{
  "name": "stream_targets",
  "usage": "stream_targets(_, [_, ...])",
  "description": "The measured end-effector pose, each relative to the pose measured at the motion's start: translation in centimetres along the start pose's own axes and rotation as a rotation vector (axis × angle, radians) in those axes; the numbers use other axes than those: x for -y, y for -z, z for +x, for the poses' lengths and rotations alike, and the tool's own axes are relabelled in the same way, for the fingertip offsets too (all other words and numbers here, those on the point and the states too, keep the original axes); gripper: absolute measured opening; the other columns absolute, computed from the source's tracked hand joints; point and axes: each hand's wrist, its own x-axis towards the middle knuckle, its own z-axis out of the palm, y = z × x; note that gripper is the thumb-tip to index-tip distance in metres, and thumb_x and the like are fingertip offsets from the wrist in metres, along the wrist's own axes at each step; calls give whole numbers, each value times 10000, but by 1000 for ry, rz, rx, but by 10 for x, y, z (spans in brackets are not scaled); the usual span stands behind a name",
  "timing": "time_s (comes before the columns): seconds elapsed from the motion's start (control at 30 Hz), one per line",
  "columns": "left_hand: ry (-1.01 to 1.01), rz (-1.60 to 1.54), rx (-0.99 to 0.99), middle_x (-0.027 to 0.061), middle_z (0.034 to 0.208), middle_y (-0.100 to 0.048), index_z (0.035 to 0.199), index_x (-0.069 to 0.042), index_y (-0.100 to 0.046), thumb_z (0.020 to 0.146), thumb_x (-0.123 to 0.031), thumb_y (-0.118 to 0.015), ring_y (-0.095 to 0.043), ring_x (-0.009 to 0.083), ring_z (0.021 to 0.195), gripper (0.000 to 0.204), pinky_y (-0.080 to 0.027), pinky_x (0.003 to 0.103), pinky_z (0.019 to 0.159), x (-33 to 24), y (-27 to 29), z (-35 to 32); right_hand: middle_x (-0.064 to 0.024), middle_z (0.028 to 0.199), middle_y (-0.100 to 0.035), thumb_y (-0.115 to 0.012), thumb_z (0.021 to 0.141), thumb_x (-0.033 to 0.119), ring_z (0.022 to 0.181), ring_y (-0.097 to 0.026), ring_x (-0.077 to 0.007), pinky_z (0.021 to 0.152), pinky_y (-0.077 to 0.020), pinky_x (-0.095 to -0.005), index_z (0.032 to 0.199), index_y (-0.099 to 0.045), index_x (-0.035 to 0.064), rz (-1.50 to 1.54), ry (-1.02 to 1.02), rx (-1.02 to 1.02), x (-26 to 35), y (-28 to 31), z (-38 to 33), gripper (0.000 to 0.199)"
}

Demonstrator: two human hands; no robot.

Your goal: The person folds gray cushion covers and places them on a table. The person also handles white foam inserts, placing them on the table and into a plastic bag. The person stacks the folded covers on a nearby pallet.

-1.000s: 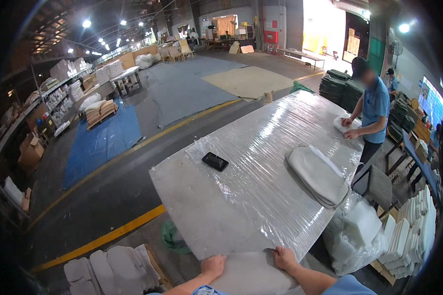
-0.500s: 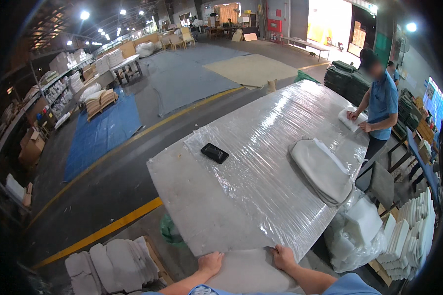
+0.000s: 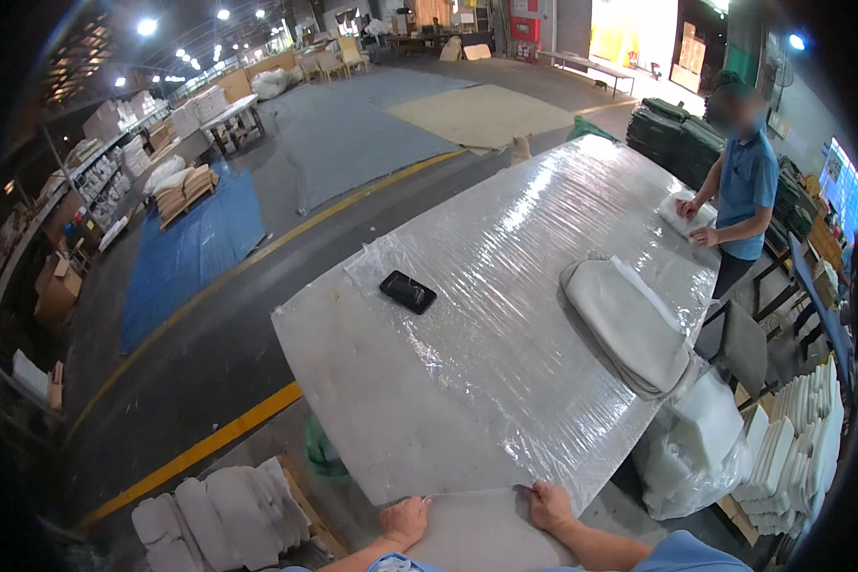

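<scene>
Grey-white flat panel (image 3: pixel 481 534) at the bottom centre of the frame is what I'm working: a pale, stiff-looking sheet of fabric or foam board, matte, with a slightly curved top edge, lying at the near end of the worktop (image 3: pixel 505 315). My left hand (image 3: pixel 402 521) rests palm-down on its upper left corner, fingers loosely curled over the edge; my right hand (image 3: pixel 549 505) does the same at the upper right corner. Whether either truly pinches the panel or only presses on it, I cannot tell.

Progress, as I judge it: early. The panel is only partly on the worktop's near edge, not yet laid out on the plastic-wrapped surface. Beyond it, a stack of grey covers (image 3: pixel 629 324) sits right of centre, seemingly finished or waiting. A black phone (image 3: pixel 408 292) lies left of centre, well apart from my hands. A co-worker in a blue shirt (image 3: pixel 745 186) stands at the upper right, hands on a small white piece (image 3: pixel 686 214). White foam pieces (image 3: pixel 221 505) are piled at lower left, on the floor.
</scene>
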Motion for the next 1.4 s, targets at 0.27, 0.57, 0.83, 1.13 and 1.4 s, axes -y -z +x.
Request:
stream_targets(0.27, [-94,-48,-96,173,852,-731,873,-114,-665,1028,-435,-528,-701,423,818,382,-527,572,728,-1,5,-10,-255,891,-693,-632,980,329,893,-670,-462,762,-508,-525,948,-667,36,-12,123,-88,-2,5,-11,297])
stream_targets(0.57, [176,-125,307,198,1090,-733,1065,-134,-736,986,-555,-567,-690,397,1049,461,-527,524,882,10,39,-26,-212,959,-745,-627,974,421,968,-710,-400,831,-546,-476,1079,-738,80,-212,-52,150,-8,34,-39,374])
stream_targets(0.83, [254,-124,228,172,1081,-736,1085,-130,-716,995,-536,-559,-674,433,1035,444,-523,526,872,14,17,-32,-211,1071,-742,-592,973,475,1047,-690,-429,931,-535,-509,1120,-758,105,-152,-89,129,-26,20,-30,431])
stream_targets(1.13, [193,-152,19,250,959,-714,1076,-93,-692,1007,-408,-567,-674,480,949,346,-525,568,827,18,3,-8,-256,952,-722,-588,982,423,966,-681,-463,842,-516,-550,988,-711,30,-121,0,238,1,29,-11,412])
stream_targets(1.4, [238,-223,38,257,903,-707,996,-91,-671,979,-266,-583,-675,502,872,196,-515,607,743,21,-10,-3,-188,1183,-736,-499,1035,289,1134,-685,-358,1012,-491,-439,1269,-731,163,132,-102,324,2,28,2,354])
